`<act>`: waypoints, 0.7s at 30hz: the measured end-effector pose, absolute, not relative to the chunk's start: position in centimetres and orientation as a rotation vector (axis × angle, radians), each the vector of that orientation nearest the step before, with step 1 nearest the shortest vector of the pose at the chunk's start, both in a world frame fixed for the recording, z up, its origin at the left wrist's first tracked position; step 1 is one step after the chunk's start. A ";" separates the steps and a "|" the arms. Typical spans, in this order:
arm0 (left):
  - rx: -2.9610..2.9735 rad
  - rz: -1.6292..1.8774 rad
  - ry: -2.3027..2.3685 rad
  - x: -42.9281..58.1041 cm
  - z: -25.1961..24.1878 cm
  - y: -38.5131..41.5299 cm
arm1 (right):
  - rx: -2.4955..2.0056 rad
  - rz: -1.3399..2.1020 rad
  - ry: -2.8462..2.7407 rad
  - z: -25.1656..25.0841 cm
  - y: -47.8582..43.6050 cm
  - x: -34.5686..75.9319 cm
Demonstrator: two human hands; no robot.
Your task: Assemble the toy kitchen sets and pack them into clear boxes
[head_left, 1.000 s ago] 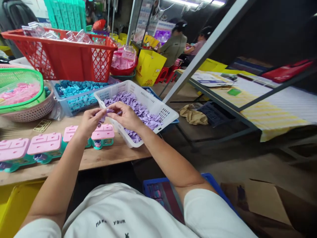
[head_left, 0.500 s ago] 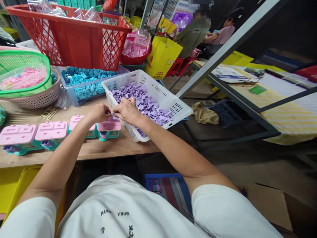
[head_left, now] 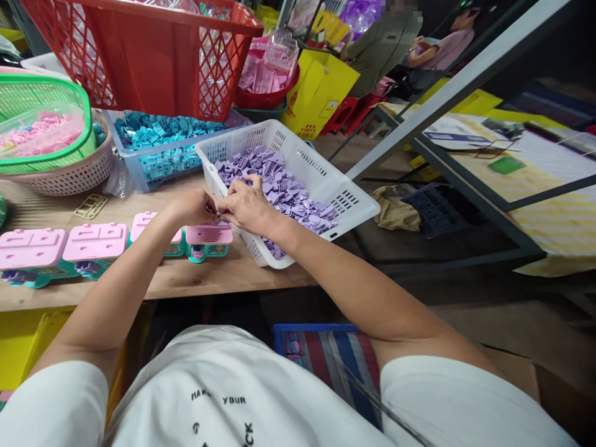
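Above the rightmost pink-topped toy (head_left: 209, 236), my left hand (head_left: 195, 207) and my right hand (head_left: 244, 203) meet at the fingertips. Both are pinched closed. A bit of a small purple plastic piece (head_left: 223, 218) shows between them; the fingers hide most of it. Several such toys, with pink lids and turquoise bodies, stand in a row to the left, among them a toy (head_left: 95, 242) with a purple part at its front. My left forearm partly covers one. Beside my right hand is a white basket (head_left: 358, 208) of loose purple pieces (head_left: 298, 192).
Behind the row stand a blue bin (head_left: 135, 164) of turquoise pieces, a red basket (head_left: 153, 62) and a green basket (head_left: 88, 133). A yellowish flat frame (head_left: 90, 207) lies on the wooden table (head_left: 233, 279). A metal post (head_left: 447, 93) slants at right. Two people sit farther back.
The view has shifted slightly, so the far things sit higher and the right side lies farther right. My hands stay together at the same toy, fingertips still pinched.
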State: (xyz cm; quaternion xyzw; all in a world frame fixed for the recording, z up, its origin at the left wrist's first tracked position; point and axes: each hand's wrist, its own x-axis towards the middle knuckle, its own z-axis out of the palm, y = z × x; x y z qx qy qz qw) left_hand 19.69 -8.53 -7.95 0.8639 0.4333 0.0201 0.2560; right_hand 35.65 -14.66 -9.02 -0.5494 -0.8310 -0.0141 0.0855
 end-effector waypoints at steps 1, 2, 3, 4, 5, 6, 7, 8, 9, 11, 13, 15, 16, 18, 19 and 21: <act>2.346 0.013 1.213 19.9 -8.0 -8.5 | -1.634 -0.038 -2.480 -9.1 -14.5 35.6; 2.351 -0.032 1.252 20.0 -8.1 -8.5 | -1.632 -0.034 -2.479 -9.2 -14.4 35.5; 2.360 -0.070 1.280 20.2 -8.1 -8.5 | -1.633 -0.027 -2.473 -9.3 -14.3 35.4; 2.378 -0.075 1.289 20.2 -8.2 -8.6 | -1.639 -0.017 -2.466 -9.3 -14.2 35.4; 2.397 -0.063 1.298 20.2 -8.2 -8.7 | -1.649 -0.002 -2.459 -9.3 -14.1 35.4; 2.408 -0.030 1.313 20.1 -8.3 -8.8 | -1.662 0.020 -2.455 -9.3 -14.1 35.4; 2.403 0.031 1.339 19.9 -8.4 -9.0 | -1.670 0.048 -2.452 -9.3 -14.2 35.5; 2.372 0.124 1.369 19.5 -8.4 -9.2 | -1.665 0.080 -2.446 -9.2 -14.3 35.5; 2.306 0.238 1.390 19.0 -8.4 -9.4 | -1.644 0.110 -2.427 -9.0 -14.5 35.4; 2.060 0.460 1.355 17.8 -8.4 -9.9 | -1.559 0.159 -2.320 -8.8 -14.9 34.9; 1.744 0.602 1.220 16.6 -8.3 -10.6 | -1.429 0.218 -2.158 -8.7 -15.2 33.9; 1.473 0.688 1.072 15.6 -8.1 -11.2 | -1.300 0.339 -2.029 -8.7 -15.3 32.5; 1.371 0.723 1.012 15.1 -8.0 -11.5 | -1.242 0.420 -1.986 -8.7 -15.3 31.8; 1.217 0.753 0.930 14.0 -7.8 -11.9 | -1.163 0.570 -1.923 -8.9 -15.0 30.5; 1.158 0.749 0.906 13.4 -7.8 -12.0 | -1.145 0.619 -1.898 -9.1 -14.9 29.9; 1.086 0.724 0.879 12.2 -7.8 -12.1 | -1.141 0.670 -1.850 -9.5 -14.6 29.2</act>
